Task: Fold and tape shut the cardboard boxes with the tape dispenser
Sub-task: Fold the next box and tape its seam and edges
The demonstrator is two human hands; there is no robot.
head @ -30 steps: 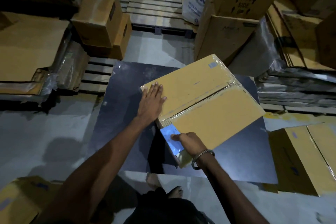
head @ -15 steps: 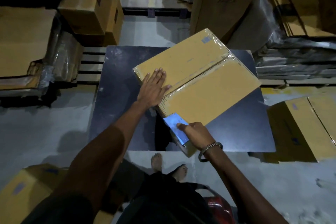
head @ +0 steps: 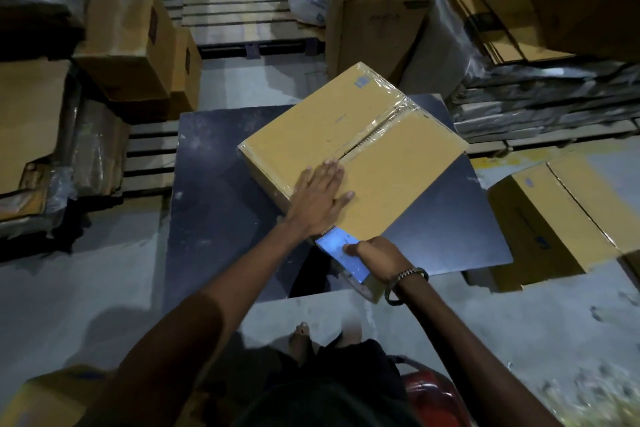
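While the cardboard box [head: 353,152] sits flaps-down on the dark desk [head: 221,184], its top seam runs diagonally from the far right corner toward the near edge, with clear tape visible along the far part. The left hand [head: 320,199] lies flat on the box top near the near corner — fingers [head: 332,168] straight and spread, palm across the seam. The right hand [head: 379,258], a metal bracelet [head: 407,282] on its wrist, grips the tape dispenser [head: 343,253] with curled fingers — its pale blue face sits just at the box's near edge, touching the left wrist's side. Another taped box [head: 554,222] rests on the floor [head: 86,288] to the right.
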